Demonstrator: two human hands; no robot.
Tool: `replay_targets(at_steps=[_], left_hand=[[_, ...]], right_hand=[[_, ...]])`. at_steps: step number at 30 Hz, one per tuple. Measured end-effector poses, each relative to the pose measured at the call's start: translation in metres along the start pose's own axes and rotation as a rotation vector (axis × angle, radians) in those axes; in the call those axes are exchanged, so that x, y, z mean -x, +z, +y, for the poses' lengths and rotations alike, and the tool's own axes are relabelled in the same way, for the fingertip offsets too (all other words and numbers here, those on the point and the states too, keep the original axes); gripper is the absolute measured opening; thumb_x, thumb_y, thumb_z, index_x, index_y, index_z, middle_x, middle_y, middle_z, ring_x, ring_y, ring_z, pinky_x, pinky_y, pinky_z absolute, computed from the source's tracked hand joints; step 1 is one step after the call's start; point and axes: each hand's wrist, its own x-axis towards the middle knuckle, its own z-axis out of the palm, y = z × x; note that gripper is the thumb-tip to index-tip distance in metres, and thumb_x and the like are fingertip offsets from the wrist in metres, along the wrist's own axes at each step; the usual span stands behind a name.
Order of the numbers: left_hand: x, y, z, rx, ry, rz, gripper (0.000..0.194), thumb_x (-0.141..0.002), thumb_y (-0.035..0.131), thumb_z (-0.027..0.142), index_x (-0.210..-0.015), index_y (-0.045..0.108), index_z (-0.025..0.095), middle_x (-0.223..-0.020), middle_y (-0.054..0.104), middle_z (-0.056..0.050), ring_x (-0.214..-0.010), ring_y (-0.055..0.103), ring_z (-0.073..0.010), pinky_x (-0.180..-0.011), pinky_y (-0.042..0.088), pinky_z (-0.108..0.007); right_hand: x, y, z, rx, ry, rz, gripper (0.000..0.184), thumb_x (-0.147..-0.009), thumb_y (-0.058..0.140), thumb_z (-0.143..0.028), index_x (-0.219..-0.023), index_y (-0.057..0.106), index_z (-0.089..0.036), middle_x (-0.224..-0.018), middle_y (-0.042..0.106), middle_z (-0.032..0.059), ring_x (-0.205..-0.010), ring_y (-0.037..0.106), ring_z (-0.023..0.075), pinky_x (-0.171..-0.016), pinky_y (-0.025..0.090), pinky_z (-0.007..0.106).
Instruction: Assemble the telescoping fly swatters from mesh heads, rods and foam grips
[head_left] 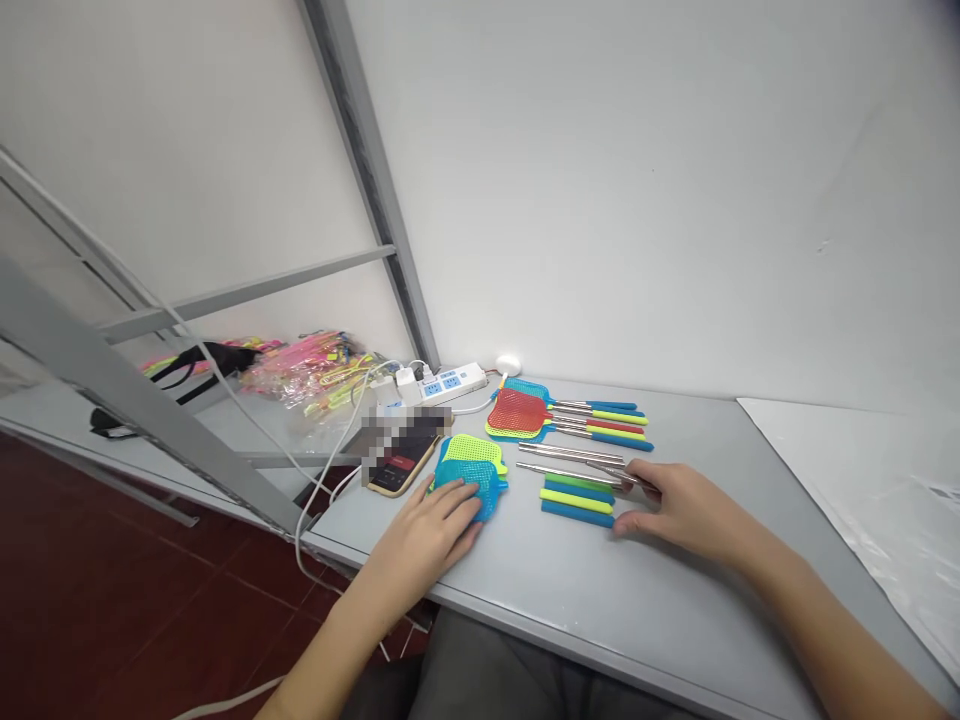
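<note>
The grey tabletop (540, 575) is crossed at its right by a white sheet (862, 500). At its far side, assembled swatters (517, 412) are laid in an overlapping group, beyond both hands; red, blue and yellow-green mesh is shown, with metal shafts and coloured grips pointed right.

The loose mesh heads (469, 452) are covered in part by the fingers of the left hand (429, 525), which is laid palm down, its fingers slightly parted and bent. These heads are stacked unevenly, yellow-green behind and blue in front, are finely perforated, and are ended by short stubs on the right.

Between the hands, the metal rods (570, 453) are laid roughly side by side, slim and shiny. Their right ends are reached by the fingers of the right hand (679, 508); the thumb is held apart from the forefinger, nearer the table's front edge. A rod is crossed at a slant under these fingers, but whether it is gripped cannot be told. Just in front of the rods, the coloured sleeves (576, 500) are lined up left of the thumb: smooth, plain tubes in green, blue and yellow-green.
</note>
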Motion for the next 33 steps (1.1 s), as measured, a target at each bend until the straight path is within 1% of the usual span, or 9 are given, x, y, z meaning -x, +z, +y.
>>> replay_targets(at_steps=[4,8,11,15,21,25,28,30,33], left_hand=[[0.001,0.007,-0.006,-0.031,-0.04,0.232,0.034,-0.095,0.04,0.007,-0.117,0.062,0.022,-0.126,0.067,-0.009,-0.131,0.05,-0.0253,-0.114,0.027,-0.057],[-0.018,0.012,-0.018,-0.035,-0.153,0.391,0.038,-0.092,0.039,0.004,-0.116,0.063,0.024,-0.124,0.068,-0.008,-0.134,0.048,-0.0253,-0.112,0.03,-0.06],[-0.031,0.013,-0.02,-0.047,-0.184,0.335,0.038,-0.09,0.043,0.002,-0.112,0.066,0.023,-0.124,0.069,-0.006,-0.133,0.049,-0.0266,-0.111,0.033,-0.059],[-0.03,0.012,-0.019,-0.043,-0.196,0.224,0.038,-0.088,0.045,0.001,-0.107,0.068,0.024,-0.121,0.07,-0.006,-0.129,0.052,-0.0268,-0.11,0.032,-0.059],[-0.019,0.012,-0.016,0.042,-0.233,0.135,0.026,-0.094,0.048,0.018,-0.106,0.07,0.024,-0.113,0.073,-0.008,-0.117,0.061,-0.0253,-0.11,0.028,-0.06],[-0.024,0.006,-0.01,0.104,-0.246,0.161,0.022,-0.093,0.049,0.023,-0.096,0.071,0.023,-0.105,0.074,-0.007,-0.108,0.063,-0.0249,-0.109,0.028,-0.059],[-0.051,-0.004,-0.001,0.141,-0.248,0.23,0.022,-0.094,0.047,0.021,-0.095,0.069,0.022,-0.1,0.074,-0.006,-0.1,0.064,-0.0228,-0.104,0.036,-0.052],[-0.084,-0.01,0.008,0.156,-0.22,0.253,0.023,-0.097,0.044,0.023,-0.098,0.067,0.021,-0.096,0.073,-0.005,-0.093,0.064,-0.0209,-0.093,0.045,-0.042],[-0.145,-0.016,0.023,0.179,-0.134,0.294,0.028,-0.1,0.037,0.025,-0.099,0.064,0.019,-0.095,0.071,-0.007,-0.089,0.063,-0.0196,-0.081,0.046,-0.034]], right_hand=[[0.002,0.0,-0.002,-0.014,-0.023,0.031,0.039,-0.071,0.067,-0.06,-0.085,0.059,-0.025,-0.071,0.057,-0.0017,-0.061,0.051,0.017,-0.054,0.035,0.027],[0.002,0.0,-0.004,-0.017,-0.042,0.037,0.039,-0.072,0.066,-0.061,-0.083,0.057,-0.024,-0.072,0.056,-0.0016,-0.062,0.05,0.0167,-0.055,0.035,0.027],[0.002,-0.001,-0.003,-0.001,-0.038,0.027,0.041,-0.073,0.065,-0.063,-0.085,0.057,-0.024,-0.071,0.055,-0.0021,-0.062,0.048,0.0167,-0.055,0.034,0.027],[0.002,-0.001,-0.002,0.009,-0.043,0.031,0.042,-0.073,0.065,-0.064,-0.086,0.058,-0.025,-0.07,0.054,-0.0023,-0.062,0.047,0.0169,-0.055,0.034,0.027],[0.002,0.0,-0.001,0.013,-0.046,0.032,0.043,-0.071,0.066,-0.064,-0.086,0.06,-0.024,-0.07,0.056,-0.001,-0.062,0.049,0.0176,-0.055,0.034,0.027],[0.002,0.001,-0.001,0.009,-0.051,0.04,0.041,-0.073,0.066,-0.062,-0.087,0.06,-0.024,-0.071,0.057,-0.0007,-0.063,0.05,0.0179,-0.055,0.035,0.027],[0.002,0.002,-0.001,0.011,-0.059,0.028,0.041,-0.074,0.066,-0.062,-0.087,0.058,-0.024,-0.072,0.058,-0.001,-0.063,0.05,0.0177,-0.056,0.034,0.027],[0.002,0.003,-0.002,0.014,-0.064,0.021,0.04,-0.075,0.066,-0.062,-0.086,0.057,-0.024,-0.072,0.057,-0.0011,-0.063,0.05,0.0174,-0.056,0.034,0.027],[0.001,0.005,-0.003,0.016,-0.056,0.022,0.037,-0.078,0.063,-0.06,-0.084,0.055,-0.024,-0.069,0.056,-0.0016,-0.062,0.049,0.017,-0.056,0.034,0.027]])
